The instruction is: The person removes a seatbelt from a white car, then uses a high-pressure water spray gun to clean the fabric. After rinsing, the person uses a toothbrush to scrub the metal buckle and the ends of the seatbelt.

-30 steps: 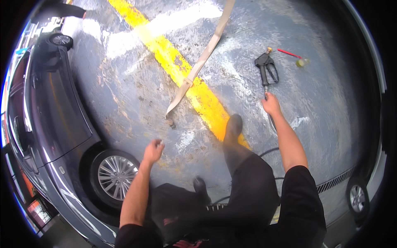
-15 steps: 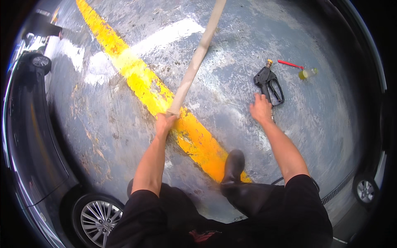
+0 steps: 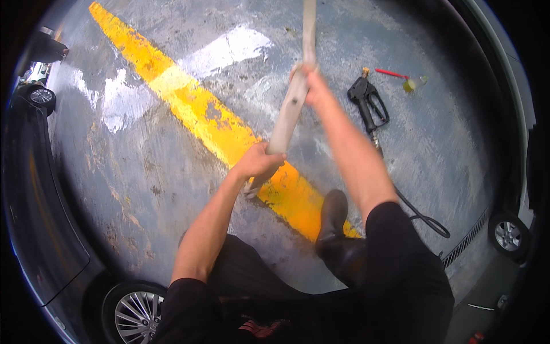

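A long, flat beige strip (image 3: pixel 286 121), like a flat hose, comes down from the top of the view and bends slightly where I hold it. My left hand (image 3: pixel 260 162) is closed around its lower part, and a short end hangs below the fist. Farther up, my right hand (image 3: pixel 310 86), a little blurred, grips the same strip. Between the two hands a small dark spot shows on it. To the right, a black pressure-washer gun (image 3: pixel 363 103) lies on the floor, apart from both hands.
A red stick (image 3: pixel 391 73) and a small yellowish, see-through container (image 3: pixel 413 84) lie beyond the gun. A black hose (image 3: pixel 427 219) trails near my right side by a floor grate (image 3: pixel 465 239). Dark cars stand left (image 3: pixel 43 189) and right (image 3: pixel 518 92). A yellow line (image 3: pixel 195 117) crosses the floor.
My right hand has moved from beside the spray gun up and left onto the beige strip. My left hand has shifted right and slightly up, still gripping it.
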Tool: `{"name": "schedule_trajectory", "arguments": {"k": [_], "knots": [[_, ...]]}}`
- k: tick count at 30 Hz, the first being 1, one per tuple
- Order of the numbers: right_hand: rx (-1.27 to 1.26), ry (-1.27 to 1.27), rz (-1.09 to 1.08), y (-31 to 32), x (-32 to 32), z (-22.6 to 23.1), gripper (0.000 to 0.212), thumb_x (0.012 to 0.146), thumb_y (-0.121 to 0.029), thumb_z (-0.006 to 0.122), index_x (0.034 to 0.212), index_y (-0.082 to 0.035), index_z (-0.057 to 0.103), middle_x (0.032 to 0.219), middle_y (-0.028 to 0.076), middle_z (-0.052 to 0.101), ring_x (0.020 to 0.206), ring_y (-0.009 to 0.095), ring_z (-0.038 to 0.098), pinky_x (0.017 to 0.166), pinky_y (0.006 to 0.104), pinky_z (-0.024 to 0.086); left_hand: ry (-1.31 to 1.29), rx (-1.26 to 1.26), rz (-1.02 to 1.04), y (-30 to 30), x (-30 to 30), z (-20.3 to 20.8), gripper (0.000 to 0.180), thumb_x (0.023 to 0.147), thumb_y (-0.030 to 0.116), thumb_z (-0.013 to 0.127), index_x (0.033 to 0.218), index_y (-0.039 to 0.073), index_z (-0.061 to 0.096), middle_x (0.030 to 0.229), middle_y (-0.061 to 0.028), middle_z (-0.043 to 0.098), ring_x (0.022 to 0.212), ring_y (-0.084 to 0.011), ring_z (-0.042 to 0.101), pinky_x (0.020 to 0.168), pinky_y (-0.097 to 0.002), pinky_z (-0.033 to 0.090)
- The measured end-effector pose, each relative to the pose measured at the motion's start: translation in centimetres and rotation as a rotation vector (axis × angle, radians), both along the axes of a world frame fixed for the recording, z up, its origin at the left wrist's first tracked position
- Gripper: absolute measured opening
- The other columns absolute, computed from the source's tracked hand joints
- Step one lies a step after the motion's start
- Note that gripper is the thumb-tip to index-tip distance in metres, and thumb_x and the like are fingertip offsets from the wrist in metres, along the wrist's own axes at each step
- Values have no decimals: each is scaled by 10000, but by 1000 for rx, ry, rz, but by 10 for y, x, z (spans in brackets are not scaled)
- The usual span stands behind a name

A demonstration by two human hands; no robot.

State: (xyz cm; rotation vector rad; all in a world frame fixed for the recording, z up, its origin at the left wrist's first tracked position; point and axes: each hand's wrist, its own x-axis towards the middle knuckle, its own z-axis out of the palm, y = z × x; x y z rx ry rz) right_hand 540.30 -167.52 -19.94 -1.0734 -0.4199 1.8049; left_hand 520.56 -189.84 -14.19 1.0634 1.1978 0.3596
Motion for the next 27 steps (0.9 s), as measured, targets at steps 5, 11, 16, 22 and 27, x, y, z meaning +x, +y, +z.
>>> {"name": "schedule_trajectory", "arguments": {"k": [5, 11, 16, 22, 27], "knots": [[-226, -226, 111, -22, -22, 15, 279, 974, -234, 608, 1155, -24, 583, 1011, 135, 660, 874, 285, 675, 761, 487, 574, 47, -152, 183, -41, -38, -43, 314, 924, 316, 697, 1034, 25, 655, 888, -88, 687, 761, -147, 641, 655, -305, 510], [-111, -444, 161, -51, -8, -11, 304, 980, -162, 581, 1260, -47, 562, 1128, 102, 668, 997, 266, 668, 884, 451, 530, 29, -82, 295, -17, -15, -64, 322, 938, 299, 683, 1087, 23, 614, 900, -94, 683, 745, -159, 646, 599, -311, 512], [184, -1127, 411, -35, 29, 4, 375, 955, -263, 598, 1279, -75, 600, 1199, 148, 648, 1082, 321, 635, 939, 447, 502, 265, 271, 179, -21, -8, -116, 282, 948, 224, 641, 1133, 10, 631, 904, -80, 681, 773, -150, 636, 677, -308, 513], [469, -2060, 316, -145, 152, 2, 592, 871, -312, 676, 1401, -112, 505, 1301, 152, 571, 1265, 365, 504, 1041, 522, 394, 212, -14, 371, -14, -41, -126, 350, 972, 299, 586, 1130, -8, 642, 902, -99, 700, 817, -206, 659, 795, -351, 524], [150, -2194, 546, -156, 181, -7, 689, 813, -294, 723, 1433, -134, 468, 1399, 146, 455, 1304, 352, 436, 1031, 555, 359, 747, 463, 156, -19, -56, -115, 581, 893, 387, 689, 1277, -23, 539, 1135, -266, 601, 1062, -395, 607, 942, -447, 493]]}}
